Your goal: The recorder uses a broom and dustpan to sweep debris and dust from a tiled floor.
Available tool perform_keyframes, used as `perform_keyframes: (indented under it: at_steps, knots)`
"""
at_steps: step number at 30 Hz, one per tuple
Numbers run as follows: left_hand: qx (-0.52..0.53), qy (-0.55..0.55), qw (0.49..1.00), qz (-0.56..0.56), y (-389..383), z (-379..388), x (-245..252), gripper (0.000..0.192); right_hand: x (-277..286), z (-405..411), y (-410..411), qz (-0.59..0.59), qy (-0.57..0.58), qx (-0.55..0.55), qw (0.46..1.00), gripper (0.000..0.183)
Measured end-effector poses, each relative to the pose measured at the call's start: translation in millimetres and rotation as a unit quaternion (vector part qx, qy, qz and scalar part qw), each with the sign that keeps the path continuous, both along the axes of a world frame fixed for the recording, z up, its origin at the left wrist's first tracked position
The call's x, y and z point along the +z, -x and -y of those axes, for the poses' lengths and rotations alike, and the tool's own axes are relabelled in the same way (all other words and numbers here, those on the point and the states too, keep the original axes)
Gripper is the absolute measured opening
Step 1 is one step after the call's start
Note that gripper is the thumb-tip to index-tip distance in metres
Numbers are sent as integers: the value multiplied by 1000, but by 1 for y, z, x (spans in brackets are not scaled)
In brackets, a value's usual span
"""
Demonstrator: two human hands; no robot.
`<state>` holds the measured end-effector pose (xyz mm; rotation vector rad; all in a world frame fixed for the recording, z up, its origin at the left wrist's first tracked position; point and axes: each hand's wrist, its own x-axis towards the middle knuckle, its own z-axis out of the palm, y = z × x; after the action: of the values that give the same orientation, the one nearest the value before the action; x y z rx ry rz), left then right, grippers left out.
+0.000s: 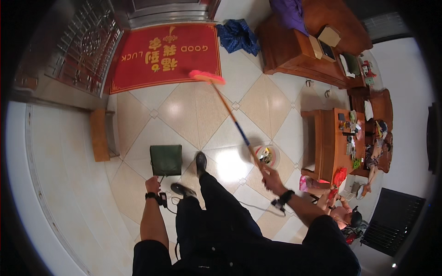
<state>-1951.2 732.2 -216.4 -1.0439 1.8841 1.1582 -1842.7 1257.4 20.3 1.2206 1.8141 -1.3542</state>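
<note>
My right hand (273, 181) is closed around the wooden handle of a broom (230, 113). The broom's pink bristle head, blurred, lies at the near edge of a red doormat (138, 62) with yellow lettering. In my left hand (153, 185) is the thin handle of a green dustpan (166, 159), which is low over or on the tiles; contact with the floor cannot be told. A round bin (271, 157) with waste in it stands beside the broom handle, ahead of my right hand.
A wooden stool (100, 135) stands by the left wall. Right are a wooden table (321, 141) with objects, a wooden cabinet (286, 51) and two other people, one holding something red. A blue bag (239, 36) lies beside the mat. A cable (262, 208) crosses the floor behind my right wrist.
</note>
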Motion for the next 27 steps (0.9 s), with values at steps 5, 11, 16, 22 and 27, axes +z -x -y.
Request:
perform_keyframes:
  at_steps: [5,11,16,22,27]
  knots:
    - [-16,4,998,-66,14,-9,15,32,-107,-98,87,-154,-175,35,972,39]
    - [-119,61,985,-111,26,-26,25,35,-134,-130,190,-102,-118,-52,986,26]
    - [-198,71,966,-152,45,-53,25,33,-201,-146,104,-161,-336,159,914,20]
    - [-262,121,946,-147,47,-59,21,35,-151,-24,-108,-81,-289,207,931,37]
    - [-302,135,933,-145,58,-80,16,35,-59,25,-224,-145,-176,140,964,44]
